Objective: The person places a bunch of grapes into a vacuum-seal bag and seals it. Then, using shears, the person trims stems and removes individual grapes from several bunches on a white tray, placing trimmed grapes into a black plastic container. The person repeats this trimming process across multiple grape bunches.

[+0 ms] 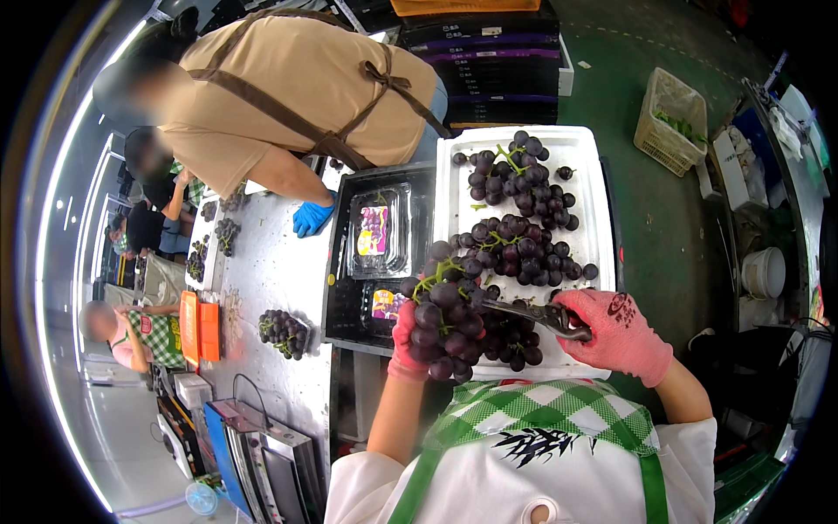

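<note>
My left hand (pixel 406 344), in a pink glove, holds up a bunch of dark purple grapes (pixel 446 314) with green stems. In my right hand (pixel 612 334), also gloved in pink, is a pair of hand snips (pixel 543 316), its tip pointing at the bunch's right side. Below both hands lies a white foam tray (pixel 589 196). It carries more grape bunches (pixel 520 249) and a few loose grapes. Part of the bunch nearest me is hidden behind the snips and the held grapes.
A black crate (pixel 340 288) with labelled clear plastic punnets (pixel 380 232) adjoins the tray. On the metal table (pixel 262 262) sit a packed grape punnet (pixel 285 333) and an orange bin (pixel 200 331). A co-worker (pixel 314 85) leans over it, one blue-gloved hand (pixel 314 215) on the surface. Black crates (pixel 497 72) stand stacked behind.
</note>
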